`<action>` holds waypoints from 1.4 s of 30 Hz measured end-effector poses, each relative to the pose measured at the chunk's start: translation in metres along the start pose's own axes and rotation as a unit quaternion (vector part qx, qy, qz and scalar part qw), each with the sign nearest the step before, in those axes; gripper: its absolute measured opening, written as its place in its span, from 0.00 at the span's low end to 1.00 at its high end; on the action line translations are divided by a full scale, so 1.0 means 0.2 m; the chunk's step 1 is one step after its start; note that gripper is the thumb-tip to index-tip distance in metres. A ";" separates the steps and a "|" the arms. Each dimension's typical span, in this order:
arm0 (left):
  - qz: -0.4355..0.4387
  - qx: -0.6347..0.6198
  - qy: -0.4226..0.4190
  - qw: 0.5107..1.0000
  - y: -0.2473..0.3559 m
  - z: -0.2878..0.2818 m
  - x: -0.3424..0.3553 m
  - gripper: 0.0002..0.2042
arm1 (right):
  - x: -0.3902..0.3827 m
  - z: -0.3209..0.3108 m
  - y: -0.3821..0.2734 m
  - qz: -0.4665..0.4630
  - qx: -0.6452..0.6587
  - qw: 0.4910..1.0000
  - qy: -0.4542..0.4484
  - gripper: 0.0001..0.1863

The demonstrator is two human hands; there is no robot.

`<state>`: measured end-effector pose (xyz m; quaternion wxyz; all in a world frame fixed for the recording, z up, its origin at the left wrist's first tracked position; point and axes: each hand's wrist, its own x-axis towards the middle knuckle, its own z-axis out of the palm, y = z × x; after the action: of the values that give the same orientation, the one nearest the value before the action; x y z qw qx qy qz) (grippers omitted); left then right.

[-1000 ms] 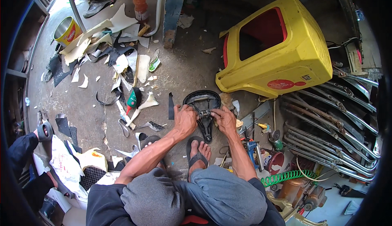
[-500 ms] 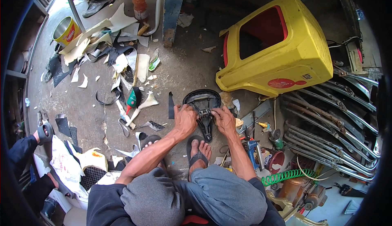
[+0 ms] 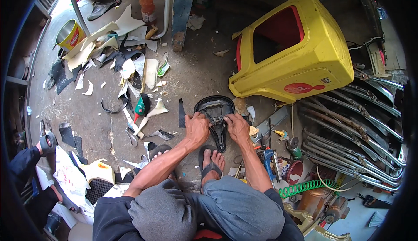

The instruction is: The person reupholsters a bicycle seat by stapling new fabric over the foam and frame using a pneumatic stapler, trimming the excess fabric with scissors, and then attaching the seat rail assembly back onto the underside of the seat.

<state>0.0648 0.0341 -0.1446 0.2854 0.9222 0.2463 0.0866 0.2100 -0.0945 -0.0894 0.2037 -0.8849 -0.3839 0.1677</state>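
Observation:
A black bicycle saddle (image 3: 221, 133) lies upside down on the floor between my feet, its underside and metal rails showing. Its wide end points away from me and its narrow nose toward me. My left hand (image 3: 197, 128) is closed on the saddle's left side near the middle, fingers curled at the rails. On the opposite side my right hand (image 3: 237, 128) grips it too, thumb and fingers pinched by the clamp area. The fingertips of both hands are partly hidden against the saddle.
Left of the saddle lie a green glue bottle (image 3: 140, 106) with a red tip and many foam and vinyl scraps (image 3: 126, 66). A yellow plastic shell (image 3: 300, 53) stands ahead right, beside stacked metal tube frames (image 3: 357, 140). Tools and a green coiled hose (image 3: 305, 189) sit near right.
The view has shifted very slightly. Both hands stay on the saddle, with only a small change in the fingers of my right hand.

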 end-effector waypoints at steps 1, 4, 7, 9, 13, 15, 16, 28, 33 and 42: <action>-0.008 -0.008 -0.006 1.000 0.01 0.00 0.00 0.03 | 0.00 0.00 0.00 -0.003 -0.007 1.000 -0.002 0.11; -0.017 -0.016 -0.011 1.000 0.01 0.00 0.00 0.03 | -0.01 -0.02 0.01 -0.009 0.006 1.000 -0.013 0.11; -0.019 -0.015 -0.012 1.000 -0.02 0.02 -0.01 0.04 | -0.02 -0.02 -0.02 0.003 0.037 0.999 0.001 0.13; -0.019 -0.018 -0.016 1.000 -0.01 0.02 -0.01 0.04 | -0.03 -0.01 0.00 0.003 0.054 0.999 -0.003 0.13; -0.033 -0.037 -0.039 0.998 0.00 0.02 -0.01 0.04 | -0.02 0.01 0.05 -0.004 0.074 0.997 0.021 0.12; -0.033 -0.033 -0.044 0.998 0.00 0.02 -0.01 0.04 | -0.01 0.03 0.06 -0.003 0.064 0.998 0.020 0.12; -0.041 -0.040 -0.059 0.997 0.01 0.01 -0.01 0.04 | -0.01 0.03 0.06 -0.001 0.052 0.998 0.020 0.12; -0.031 -0.041 -0.064 0.997 0.00 0.00 -0.01 0.05 | 0.01 -0.01 -0.03 -0.003 -0.019 1.000 -0.015 0.11; -0.037 -0.045 -0.066 0.996 0.00 0.01 -0.01 0.05 | 0.02 -0.01 -0.01 -0.012 -0.042 0.999 -0.024 0.10; -0.032 -0.036 -0.061 0.997 -0.03 0.07 -0.01 0.04 | -0.03 -0.05 -0.02 -0.005 0.008 1.000 -0.023 0.14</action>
<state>0.0644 0.0298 -0.1590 0.3352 0.9066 0.2544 0.0297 0.2085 -0.0983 -0.0786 0.2026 -0.8771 -0.3917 0.1904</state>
